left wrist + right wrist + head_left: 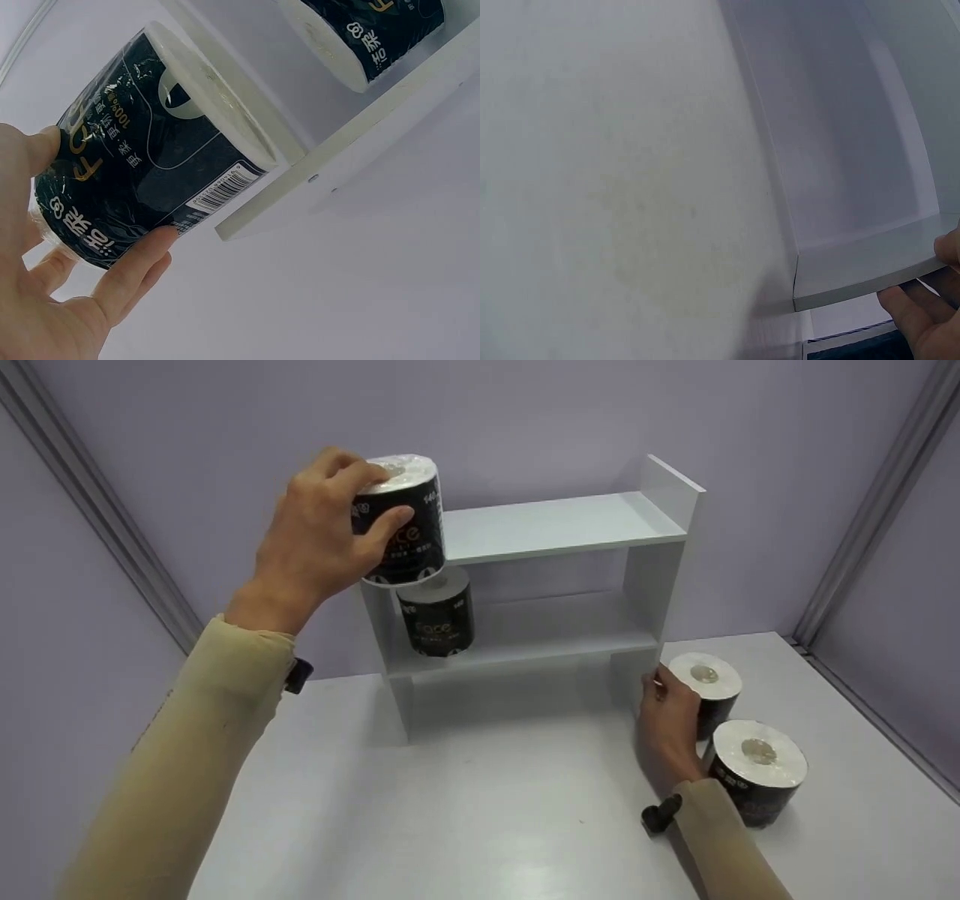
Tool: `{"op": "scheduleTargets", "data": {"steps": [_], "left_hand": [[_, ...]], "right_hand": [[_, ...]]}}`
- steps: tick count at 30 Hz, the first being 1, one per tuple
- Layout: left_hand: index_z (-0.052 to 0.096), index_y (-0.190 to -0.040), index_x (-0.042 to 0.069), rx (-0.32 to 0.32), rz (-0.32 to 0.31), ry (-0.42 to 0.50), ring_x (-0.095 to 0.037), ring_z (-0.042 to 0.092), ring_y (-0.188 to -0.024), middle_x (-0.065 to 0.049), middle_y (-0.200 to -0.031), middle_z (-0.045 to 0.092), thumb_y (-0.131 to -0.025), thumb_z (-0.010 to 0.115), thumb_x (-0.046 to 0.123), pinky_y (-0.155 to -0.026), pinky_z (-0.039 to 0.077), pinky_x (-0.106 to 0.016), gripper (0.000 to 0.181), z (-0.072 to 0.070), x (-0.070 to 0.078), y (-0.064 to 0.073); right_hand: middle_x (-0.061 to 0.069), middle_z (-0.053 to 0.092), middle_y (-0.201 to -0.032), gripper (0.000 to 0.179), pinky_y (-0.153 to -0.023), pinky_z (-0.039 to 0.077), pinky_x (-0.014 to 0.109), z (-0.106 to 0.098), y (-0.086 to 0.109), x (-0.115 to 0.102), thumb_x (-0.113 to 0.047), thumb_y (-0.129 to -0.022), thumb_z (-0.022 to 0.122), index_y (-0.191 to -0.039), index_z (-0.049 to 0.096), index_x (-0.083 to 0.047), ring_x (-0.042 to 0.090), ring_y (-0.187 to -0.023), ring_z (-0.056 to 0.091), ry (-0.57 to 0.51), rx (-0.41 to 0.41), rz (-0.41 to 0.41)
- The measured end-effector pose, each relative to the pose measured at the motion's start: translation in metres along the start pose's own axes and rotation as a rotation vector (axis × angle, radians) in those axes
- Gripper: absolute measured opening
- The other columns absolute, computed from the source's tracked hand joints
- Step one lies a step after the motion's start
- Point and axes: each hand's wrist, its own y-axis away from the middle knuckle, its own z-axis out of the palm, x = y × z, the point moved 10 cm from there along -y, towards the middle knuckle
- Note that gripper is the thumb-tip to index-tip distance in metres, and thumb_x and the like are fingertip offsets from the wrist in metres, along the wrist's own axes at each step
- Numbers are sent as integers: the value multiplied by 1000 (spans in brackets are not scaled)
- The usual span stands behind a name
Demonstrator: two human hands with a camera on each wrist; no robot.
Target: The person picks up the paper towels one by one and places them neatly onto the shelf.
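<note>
My left hand (311,525) grips a toilet paper roll (409,529) in a black and white wrapper, thumb on its near side and fingers over the top. This roll hangs at the left end of the white shelf (555,529), overlapping the top board in the head view. In the left wrist view the roll (172,142) is tilted, its white end close to the shelf's panel edge. A second roll (439,622) stands on the middle board, at the left. Low on the shelf's right side panel, my right hand (671,724) pinches the front edge, fingers (907,315) on its outer side.
Two more wrapped rolls stand on the white table (480,810) right of the shelf: one roll (705,679) beside my right hand, another roll (761,769) nearer, by the wrist. A pale wall (525,427) rises behind the shelf.
</note>
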Motion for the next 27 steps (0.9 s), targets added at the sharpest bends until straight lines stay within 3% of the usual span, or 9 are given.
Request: {"op": "scheduleTargets", "data": {"steps": [4, 11, 16, 27], "left_hand": [[70, -134, 6, -8, -11, -2, -37, 64, -122, -15, -132, 63, -101, 76, 34, -105, 57, -51, 44, 4, -3, 0], [69, -135, 6, 4, -13, 0, -37, 65, -123, -16, -135, 62, -102, 75, 35, -106, 56, -52, 44, 9, -6, -1], [68, -137, 6, 10, -17, 17, -37, 65, -123, -16, -135, 61, -104, 73, 34, -106, 56, -51, 44, 13, -8, -2], [66, -142, 9, -3, -24, 29, -36, 64, -127, -15, -138, 59, -105, 70, 35, -110, 56, -49, 45, 17, -8, -2]], "right_hand": [[23, 74, -124, 20, -95, 61, 50, 0, -1, 0, -10, -111, 57, -119, 72, 2, 38, -115, 73, -4, 14, -20], [14, 73, -132, 29, -87, 57, 33, 2, 4, 4, -24, -114, 52, -133, 70, -11, 25, -115, 71, 12, -50, 68], [14, 71, -135, 32, -94, 58, 41, 2, 5, 5, -24, -114, 53, -138, 69, -10, 26, -119, 70, -1, -54, 87], [17, 73, -131, 23, -94, 58, 46, 0, 0, 3, -21, -113, 55, -125, 71, -8, 30, -117, 71, 4, -31, 60]]}}
